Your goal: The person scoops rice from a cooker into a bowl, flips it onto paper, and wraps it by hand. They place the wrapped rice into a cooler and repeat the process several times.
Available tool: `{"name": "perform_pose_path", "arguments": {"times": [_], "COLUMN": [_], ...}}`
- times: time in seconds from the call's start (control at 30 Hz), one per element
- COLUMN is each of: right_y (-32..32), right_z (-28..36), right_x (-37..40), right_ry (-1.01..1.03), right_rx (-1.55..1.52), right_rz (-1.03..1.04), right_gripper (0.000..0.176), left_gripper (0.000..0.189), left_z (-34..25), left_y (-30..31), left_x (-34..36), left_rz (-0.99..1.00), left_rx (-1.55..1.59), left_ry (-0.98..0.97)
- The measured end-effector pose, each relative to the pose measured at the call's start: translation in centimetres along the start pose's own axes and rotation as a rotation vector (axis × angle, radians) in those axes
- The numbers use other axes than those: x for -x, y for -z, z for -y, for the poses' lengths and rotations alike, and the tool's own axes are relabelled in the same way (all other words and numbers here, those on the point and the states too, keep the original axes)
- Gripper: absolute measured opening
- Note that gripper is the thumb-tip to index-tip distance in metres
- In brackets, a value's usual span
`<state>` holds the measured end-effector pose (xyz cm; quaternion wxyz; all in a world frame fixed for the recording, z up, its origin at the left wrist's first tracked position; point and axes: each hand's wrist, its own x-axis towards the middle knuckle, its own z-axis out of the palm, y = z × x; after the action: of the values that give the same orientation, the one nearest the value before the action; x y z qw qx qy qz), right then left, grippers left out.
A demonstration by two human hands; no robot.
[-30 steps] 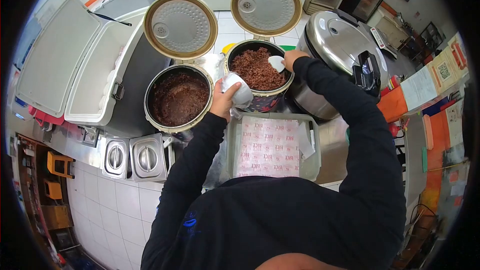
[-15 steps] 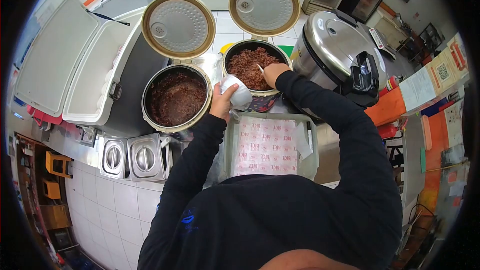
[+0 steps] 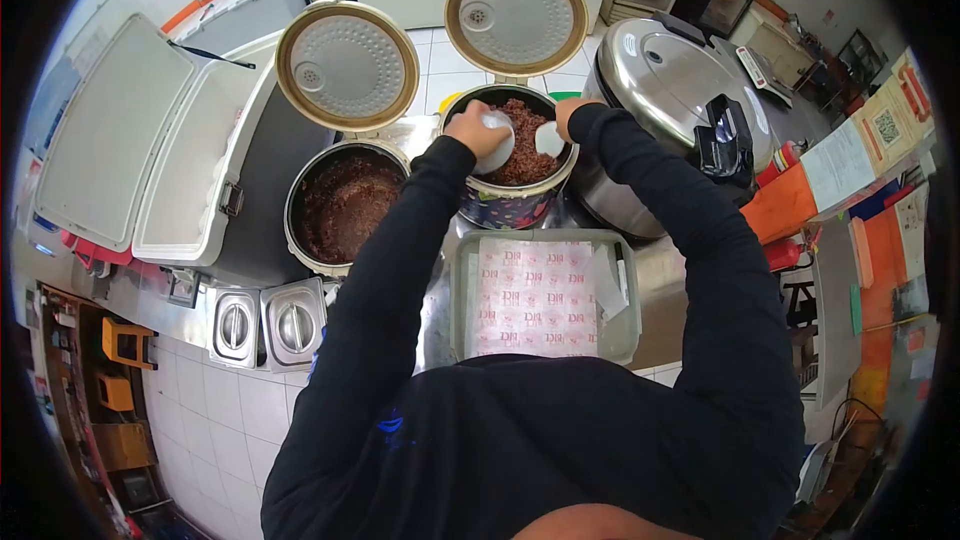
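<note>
My left hand is wrapped round a small white bowl, tilted over the near left part of the middle rice cooker. On the right side of the same pot, my right hand is closed on a white rice paddle; its blade shows against the rice and its handle is hidden in my fingers. Reddish-brown cooked rice fills much of this pot. Whether the bowl holds any rice cannot be seen. The cooker's lid stands raised behind it.
To the left is a second open rice cooker, rice stuck round its inside. A closed steel cooker stands right. Nearer me lies a tray with printed paper sheets. An open cooler box and lidded steel pans are left.
My left hand has carried the white bowl forward and right, from beside the middle cooker to over its rice. The right hand has shifted slightly outward, and the paddle's blade now shows.
</note>
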<state>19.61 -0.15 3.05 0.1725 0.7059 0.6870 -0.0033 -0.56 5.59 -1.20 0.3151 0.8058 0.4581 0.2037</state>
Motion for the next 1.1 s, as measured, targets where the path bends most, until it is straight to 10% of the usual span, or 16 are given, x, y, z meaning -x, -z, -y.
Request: {"name": "perform_pose_path", "arguments": {"times": [0.5, 0.73, 1.1], "right_y": [-3.6, -0.7, -0.8], "right_z": [2.9, 4.1, -0.5], "right_x": [3.2, 6.7, 6.3], "right_ry": [-0.085, 0.093, 0.143], "right_rx": [-0.667, -0.395, -0.342], "right_rz": [-0.104, -0.621, -0.838], "right_gripper": [0.036, 0.026, 0.022], "left_gripper": [0.059, 0.055, 0.048], "left_z": [0.2, -1.2, 0.5], "left_y": [-5.2, -3.5, -1.0], "left_x": [-1.2, -1.5, -2.1], "left_rz": [-0.102, -0.313, 0.157], "left_rx": [-0.027, 0.494, 1.234], "left_ry": [0.031, -0.062, 0.066]}}
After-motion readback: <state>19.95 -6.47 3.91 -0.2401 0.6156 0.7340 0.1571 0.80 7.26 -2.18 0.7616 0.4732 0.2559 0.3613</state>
